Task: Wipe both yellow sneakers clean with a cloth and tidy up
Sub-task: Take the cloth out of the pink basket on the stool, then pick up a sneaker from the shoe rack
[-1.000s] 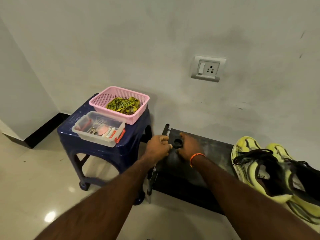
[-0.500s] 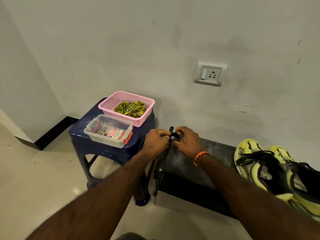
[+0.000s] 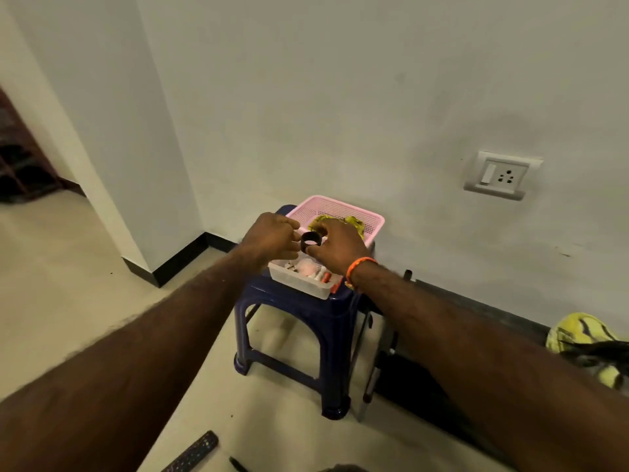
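A small dark ring [image 3: 310,242] is being pinched between the left hand [image 3: 272,238] and right hand [image 3: 337,248], while the soft, light cloth [image 3: 354,222] at one o'clock is probably best gathered mid-fold.

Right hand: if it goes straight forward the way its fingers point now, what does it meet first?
Probably the pink basket holding the green-yellow cloth, just beyond the right hand; depth is unclear.

Both hands [image 3: 306,243] on a small black ring-like thing [image 3: 310,241], perhaps a cap, above the stool [image 3: 299,311]
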